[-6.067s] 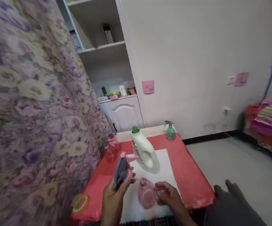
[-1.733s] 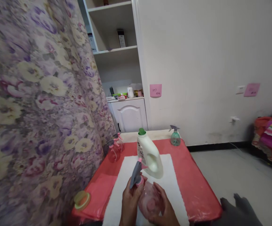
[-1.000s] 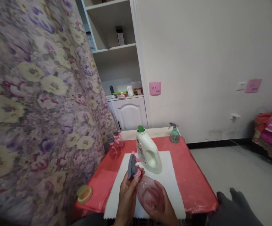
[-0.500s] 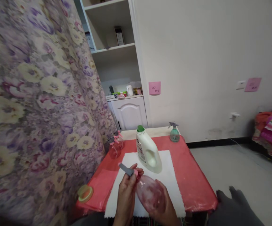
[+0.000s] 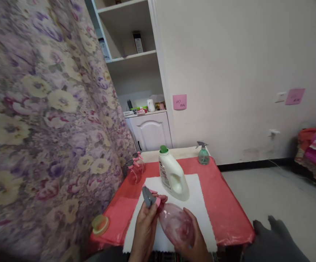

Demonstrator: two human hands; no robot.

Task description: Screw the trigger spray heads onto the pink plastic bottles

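A pink see-through spray bottle (image 5: 176, 225) lies tilted in my hands over the white cloth (image 5: 194, 203). My right hand (image 5: 194, 242) cups its round body from below. My left hand (image 5: 147, 222) is closed round the grey and pink trigger head (image 5: 148, 196) at the bottle's neck. Just beyond stands a white detergent jug (image 5: 173, 174) with a green cap, on the same cloth.
The red table (image 5: 223, 203) also bears two pink spray bottles (image 5: 134, 171) at the left, a green spray bottle (image 5: 203, 153) at the far right corner and a round lid (image 5: 100, 224) at the near left. A floral curtain (image 5: 38, 127) hangs close on the left. A white cabinet (image 5: 149, 131) stands behind.
The trigger head, held apart from the bottle six seconds ago, now sits on its neck. My left hand has turned it from upright to sideways. My right hand stays under the bottle.
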